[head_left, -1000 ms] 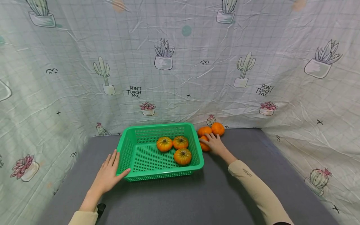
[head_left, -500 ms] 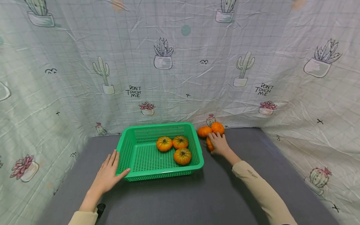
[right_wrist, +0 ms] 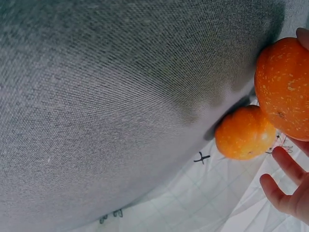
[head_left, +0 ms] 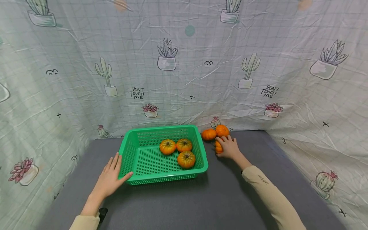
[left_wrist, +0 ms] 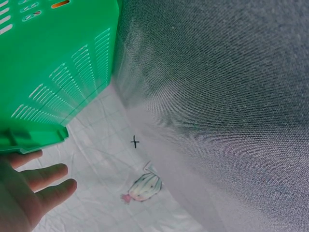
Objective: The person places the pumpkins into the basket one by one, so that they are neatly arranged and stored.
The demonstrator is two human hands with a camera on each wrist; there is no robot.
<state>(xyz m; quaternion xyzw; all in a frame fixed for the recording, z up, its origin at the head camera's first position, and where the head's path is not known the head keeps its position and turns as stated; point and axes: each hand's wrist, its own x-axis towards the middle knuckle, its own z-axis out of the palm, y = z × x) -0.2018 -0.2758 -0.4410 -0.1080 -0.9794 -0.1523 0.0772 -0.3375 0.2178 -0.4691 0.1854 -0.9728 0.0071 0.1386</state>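
A green plastic basket (head_left: 165, 177) with slotted walls stands on the grey table. Inside its right half sit three small yellow-orange pumpkins (head_left: 186, 159) with greenish streaks, stems up. My left hand (head_left: 108, 182) rests along the basket's left rim, fingers straight and thumb at the front corner. To the right of the basket, my right hand (head_left: 231, 149) grips a small orange pumpkin (head_left: 218, 147) from above, covering much of it. This pumpkin (right_wrist: 284, 87) lies on its side, its stem toward the basket; the right wrist view shows its speckled underside between thumb and fingers.
Two more orange pumpkins lie behind my right hand: one (head_left: 209, 134) close to the basket's back right corner, another (head_left: 222, 131) against the curtain. The cactus-printed curtain (head_left: 184, 80) closes off the back and both sides of the table (head_left: 178, 204).
My right hand has moved right, away from the basket, and the gripped pumpkin has moved with it, opening a gap beside the basket wall. My left hand and the basket have stayed put.
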